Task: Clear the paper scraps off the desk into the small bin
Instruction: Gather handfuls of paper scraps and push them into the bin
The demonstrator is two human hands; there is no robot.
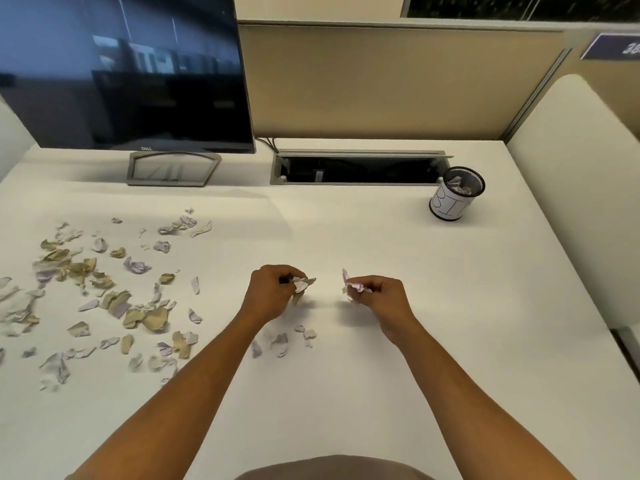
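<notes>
The left hand (272, 292) is pinched shut on a crumpled white scrap (303, 284), held just above the white desk (381, 393). The right hand (382, 296), near it on the other side, is likewise closed on a pale pinkish scrap (353, 285); its fingers curl under, so how much paper is tucked inside either fist cannot be seen.

Just nearer than the hands, between the forearms, lie a few small scraps (287, 339). Left of the left hand spreads a wide scatter of torn paper (104, 296), tan, white and lilac, running off the picture's left edge.

Farther off, beyond and to the right of the right hand, stands the small mesh bin (456, 194), wrapped in white paper with hand-lettered "BIN", crumpled paper already inside. Beside it is an open cable hatch (360, 168), its contents too dark to make out. Beyond the left hand stands a dark monitor (131, 71) marked "DELL", cropped at the top. A blue sign (613, 46) far right is blurred and cut off.
</notes>
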